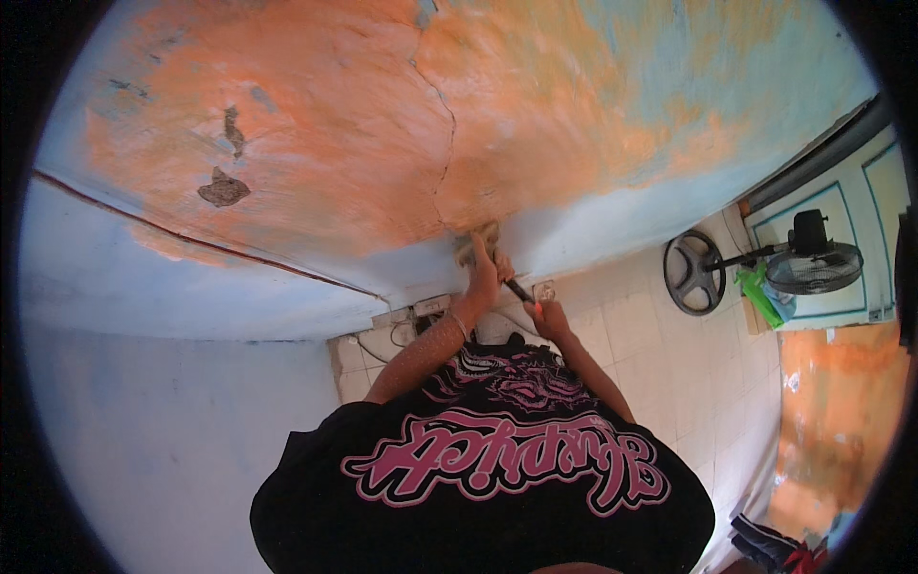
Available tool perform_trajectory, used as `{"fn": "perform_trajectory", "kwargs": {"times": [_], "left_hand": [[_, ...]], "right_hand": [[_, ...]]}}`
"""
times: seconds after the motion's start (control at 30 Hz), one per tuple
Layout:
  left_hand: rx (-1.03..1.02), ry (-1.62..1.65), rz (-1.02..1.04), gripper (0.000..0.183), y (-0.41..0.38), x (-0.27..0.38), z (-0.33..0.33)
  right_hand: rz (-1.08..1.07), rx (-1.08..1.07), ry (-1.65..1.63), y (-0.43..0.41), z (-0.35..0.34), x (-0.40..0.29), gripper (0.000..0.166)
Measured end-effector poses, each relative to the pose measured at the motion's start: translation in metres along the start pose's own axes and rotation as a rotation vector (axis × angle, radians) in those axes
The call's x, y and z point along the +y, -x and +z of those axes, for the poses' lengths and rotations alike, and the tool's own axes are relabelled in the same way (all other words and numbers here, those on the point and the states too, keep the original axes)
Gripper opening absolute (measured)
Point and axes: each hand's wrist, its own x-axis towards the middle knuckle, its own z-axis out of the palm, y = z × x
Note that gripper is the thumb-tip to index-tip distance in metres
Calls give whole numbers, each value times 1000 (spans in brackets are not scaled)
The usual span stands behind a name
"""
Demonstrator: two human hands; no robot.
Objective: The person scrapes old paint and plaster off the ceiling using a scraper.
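Observation:
Both of my hands are on one long-handled tool with a dark shaft (518, 290). My left hand (485, 276) grips it near the far end, against a tan, rough-looking head (490, 234). Whether that head is bristle, sponge or something else is too blurred to tell. Lower on the handle, close to an orange-red part, my right hand (551, 320) is closed. The head is at the lower part of a wall (344, 143) with patchy orange and pale blue paint. A thin crack runs down the wall towards it.
Left of my hands a thin brown conduit (208, 239) runs along the wall. Wires and a socket box (433, 305) sit low beside the pale tiled floor (638, 337). On the right stand a pedestal fan (814, 267), a green bag (760, 294) and a panelled door (810, 215). Dark cloth (767, 545) lies at lower right.

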Motion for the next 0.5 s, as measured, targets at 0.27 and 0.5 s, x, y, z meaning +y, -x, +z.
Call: {"fn": "perform_trajectory", "kwargs": {"times": [0.27, 0.5], "left_hand": [[31, 39, 94, 50, 3, 15, 1], [87, -143, -83, 41, 2, -11, -14]], "right_hand": [[-56, 28, -52, -11, -8, -27, 53], [161, -164, -28, 7, 3, 5, 59]]}}
